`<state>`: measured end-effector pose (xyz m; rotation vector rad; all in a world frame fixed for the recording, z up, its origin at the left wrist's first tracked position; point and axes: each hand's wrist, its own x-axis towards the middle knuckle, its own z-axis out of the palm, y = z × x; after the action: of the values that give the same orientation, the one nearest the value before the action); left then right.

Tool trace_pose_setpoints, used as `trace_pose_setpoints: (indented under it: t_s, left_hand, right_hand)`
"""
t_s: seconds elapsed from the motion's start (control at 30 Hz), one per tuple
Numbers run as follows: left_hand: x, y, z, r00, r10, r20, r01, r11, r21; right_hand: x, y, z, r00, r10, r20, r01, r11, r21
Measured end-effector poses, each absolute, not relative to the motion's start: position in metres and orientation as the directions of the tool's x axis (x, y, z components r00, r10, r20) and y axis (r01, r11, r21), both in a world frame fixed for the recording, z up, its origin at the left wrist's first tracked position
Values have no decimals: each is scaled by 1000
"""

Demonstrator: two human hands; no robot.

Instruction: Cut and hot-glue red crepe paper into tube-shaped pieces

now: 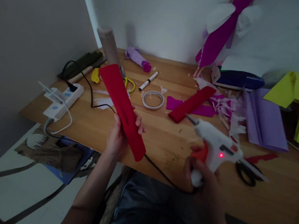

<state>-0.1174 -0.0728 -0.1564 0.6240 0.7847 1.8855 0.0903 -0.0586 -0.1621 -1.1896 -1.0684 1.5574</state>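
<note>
left hand raised above the near edge of the table, its grip clamped on the lower part of a long red paper strip; the strip rises up and to the left, clear of the surface, a pose that keeps its flat face exposed toward the tool. right hand grip wrapped tight around the handle of a white glue gun, red lamp lit, nozzle aimed left toward the strip but apart from it. the gun's black cord runs along the near table edge, under the strip, toward the power strip at the left corner. behind: a tape ring, a marker, a second red strip lying on magenta paper. black scissors lie just right of the gun. open wood between the hands and in front of them; clutter crowds the far and right sides, with a wall close on the left.
</note>
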Motion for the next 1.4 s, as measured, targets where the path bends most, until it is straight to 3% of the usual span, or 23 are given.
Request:
trace_pose_setpoints:
  t_s: [0.1, 0.2, 0.53, 0.67, 0.87, 1.07, 1.4]
  left_hand:
    - [-115, -68, -162, -330, 942, 60, -619, -264, 740]
    - [-113, -64, -171, -307, 950, 54, -598, -237, 766]
    - [-109, -67, -186, -327, 944, -50, -541, -143, 829]
    - [-108, -70, -189, -368, 922, -119, -544, -110, 832]
    - [-109, -72, -188, -351, 935, -55, -493, -134, 860]
    - [-108, -73, -187, -366, 922, -126, -511, -86, 855]
    - [-111, -73, -191, -263, 965, 12, -545, -159, 823]
  right_hand:
    - [93, -88, -173, -237, 922, -305, -170, -348, -922]
    - [93, -96, -177, -254, 905, -341, -99, -375, -922]
    - [76, -86, -166, -160, 954, -255, 292, -201, -935]
    - [68, -81, -156, -165, 945, -283, 275, -232, -933]
    - [72, -81, -164, -194, 931, -309, 284, -248, -926]
    - [73, -84, -172, -176, 926, -334, 238, -289, -927]
    - [74, -84, -167, -219, 883, -415, 255, -358, -898]
